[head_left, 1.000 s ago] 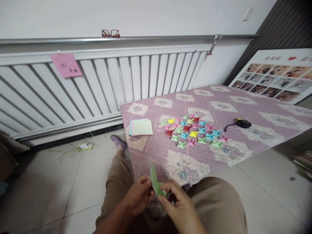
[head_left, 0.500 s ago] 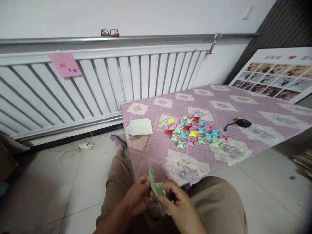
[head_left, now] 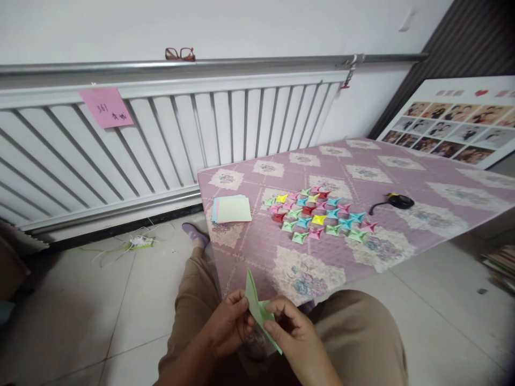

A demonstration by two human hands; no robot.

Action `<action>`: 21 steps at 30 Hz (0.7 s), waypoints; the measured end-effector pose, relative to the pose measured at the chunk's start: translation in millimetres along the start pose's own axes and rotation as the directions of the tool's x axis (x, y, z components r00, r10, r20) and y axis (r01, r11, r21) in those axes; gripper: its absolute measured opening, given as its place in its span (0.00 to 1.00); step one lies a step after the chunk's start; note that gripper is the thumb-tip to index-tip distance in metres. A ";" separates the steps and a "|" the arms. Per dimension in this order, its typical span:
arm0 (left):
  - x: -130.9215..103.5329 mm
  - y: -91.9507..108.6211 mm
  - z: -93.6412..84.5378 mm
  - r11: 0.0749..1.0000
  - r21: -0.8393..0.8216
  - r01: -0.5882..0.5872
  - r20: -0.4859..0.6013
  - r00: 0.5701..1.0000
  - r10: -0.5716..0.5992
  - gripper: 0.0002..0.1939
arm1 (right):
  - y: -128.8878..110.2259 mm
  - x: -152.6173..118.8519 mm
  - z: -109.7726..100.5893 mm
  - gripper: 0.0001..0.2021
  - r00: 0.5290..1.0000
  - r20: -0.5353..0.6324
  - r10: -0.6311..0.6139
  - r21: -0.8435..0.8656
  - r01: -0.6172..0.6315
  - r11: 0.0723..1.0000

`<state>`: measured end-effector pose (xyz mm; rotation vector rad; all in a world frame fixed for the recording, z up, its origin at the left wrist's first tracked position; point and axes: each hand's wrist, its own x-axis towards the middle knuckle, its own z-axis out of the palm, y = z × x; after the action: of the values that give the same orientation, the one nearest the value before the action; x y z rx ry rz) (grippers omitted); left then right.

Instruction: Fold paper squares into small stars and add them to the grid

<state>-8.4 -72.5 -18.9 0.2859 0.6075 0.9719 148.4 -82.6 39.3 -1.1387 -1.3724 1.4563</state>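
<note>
The green paper [head_left: 257,311] is pinched between the left hand [head_left: 229,324] and right hand [head_left: 293,335] above the lap, off the table's [head_left: 241,252] near edge; since a second ago its lower corner has been drawn downward, so a fold seems underway.

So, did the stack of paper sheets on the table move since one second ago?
No. The stack of paper sheets lies at the same table corner.

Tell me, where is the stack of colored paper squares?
In the head view, the stack of paper squares lies on the purple tablecloth near its left edge, just left of the rows of small folded paper pieces.
</note>
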 end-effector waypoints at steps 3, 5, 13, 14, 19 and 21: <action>-0.3 -0.2 0.6 1.000 0.003 -0.009 -0.011 1.000 0.009 0.16 | -1.6 0.1 0.3 0.11 1.000 0.027 -0.007 0.041 0.006 0.999; -0.6 0.1 1.7 1.000 0.007 -0.015 -0.017 1.000 0.015 0.16 | -4.1 -0.1 0.7 0.11 1.000 0.025 -0.002 0.043 0.000 0.999; -0.8 1.8 5.4 0.996 0.063 -0.063 -0.072 0.995 0.067 0.18 | -3.2 -1.1 -0.3 0.07 0.995 -0.079 -0.055 -0.150 0.043 0.988; -0.9 1.8 5.8 0.995 0.073 -0.072 -0.081 0.994 0.078 0.18 | -2.4 -1.2 -0.7 0.06 0.994 -0.088 -0.060 -0.185 0.043 0.982; -1.1 0.9 7.7 0.989 0.101 -0.108 -0.116 0.986 0.120 0.19 | -2.1 -1.8 -2.1 0.05 0.990 -0.101 -0.094 -0.305 0.059 0.950; -0.7 0.4 8.1 0.987 0.106 -0.122 -0.116 0.984 0.134 0.19 | -1.5 -1.8 -2.6 0.04 0.989 -0.101 -0.111 -0.340 0.071 0.938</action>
<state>-4.2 -72.6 -12.0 0.3582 0.7588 1.0907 151.4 -83.6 40.9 -1.3315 -1.6069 1.0948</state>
